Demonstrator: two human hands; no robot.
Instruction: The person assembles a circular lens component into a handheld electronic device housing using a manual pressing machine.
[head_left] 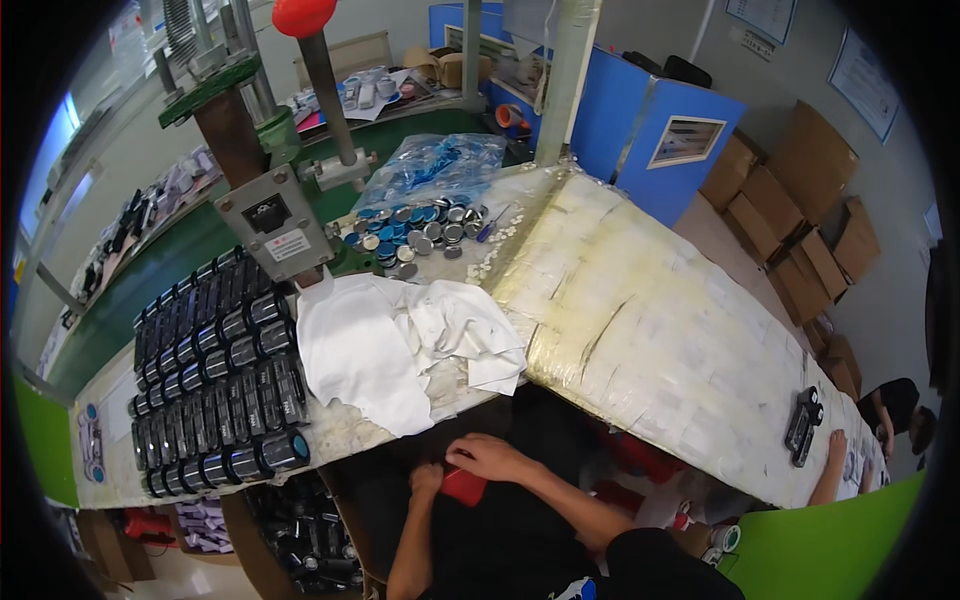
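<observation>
Below the table's front edge, my two hands are close together over my dark lap. A small red object (463,487) lies between them, its kind not clear. My left hand (427,482) is closed at the red object's left edge. Just above that object, my right hand (485,456) has its fingers bent toward the left hand; what they pinch, if anything, is too small to make out. Ahead of both hands, a crumpled white cloth (370,345) lies on the table.
A lever press (270,220) with a red knob stands behind the cloth. Rows of black cylindrical-ended parts (215,375) fill the left. Round metal caps (425,230) lie by a clear bag (440,160). At right, a person's arm (830,465) rests near a black device (803,425).
</observation>
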